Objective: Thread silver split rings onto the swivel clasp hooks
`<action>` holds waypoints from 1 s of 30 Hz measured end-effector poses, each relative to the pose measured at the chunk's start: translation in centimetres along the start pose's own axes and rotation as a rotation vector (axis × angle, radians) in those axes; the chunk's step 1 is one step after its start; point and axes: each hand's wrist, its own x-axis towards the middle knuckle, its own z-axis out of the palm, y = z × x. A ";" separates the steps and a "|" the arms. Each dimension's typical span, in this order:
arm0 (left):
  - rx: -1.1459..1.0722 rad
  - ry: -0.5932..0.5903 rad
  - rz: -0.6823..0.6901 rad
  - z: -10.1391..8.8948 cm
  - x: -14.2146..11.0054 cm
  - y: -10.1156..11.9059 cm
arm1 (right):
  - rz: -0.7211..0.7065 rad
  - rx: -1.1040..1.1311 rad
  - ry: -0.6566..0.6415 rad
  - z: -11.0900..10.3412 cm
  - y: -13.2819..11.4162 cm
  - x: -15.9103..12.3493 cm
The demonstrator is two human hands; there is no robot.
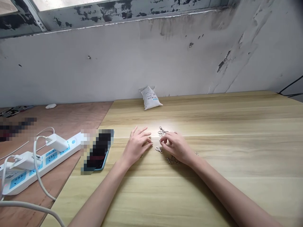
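Note:
My left hand rests low over the wooden tabletop, thumb and index finger pinched together. Whatever lies between them is too small to make out. Facing it, my right hand pinches a small shiny metal piece at its fingertips. A little pile of silvery metal clasps lies just beyond the right fingers. One separate clasp sits between the hands, nearer the right. Several more metal hooks lie below the right palm, partly hidden by it. Another small piece shows beside the right wrist.
A white printed packet stands near the wall. To the left are a phone, partly blurred out, and a white power strip with plugged-in chargers. A thick cable crosses the lower left. The light tabletop stretches right.

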 end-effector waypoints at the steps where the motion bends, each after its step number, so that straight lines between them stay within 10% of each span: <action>1: 0.017 -0.006 0.003 0.0 -0.1 0.0 | -0.012 -0.024 -0.011 -0.1 0.0 -0.1; 30: 0.147 0.049 0.048 0.2 -0.1 0.8 | -0.125 0.057 0.075 0.7 0.7 -0.4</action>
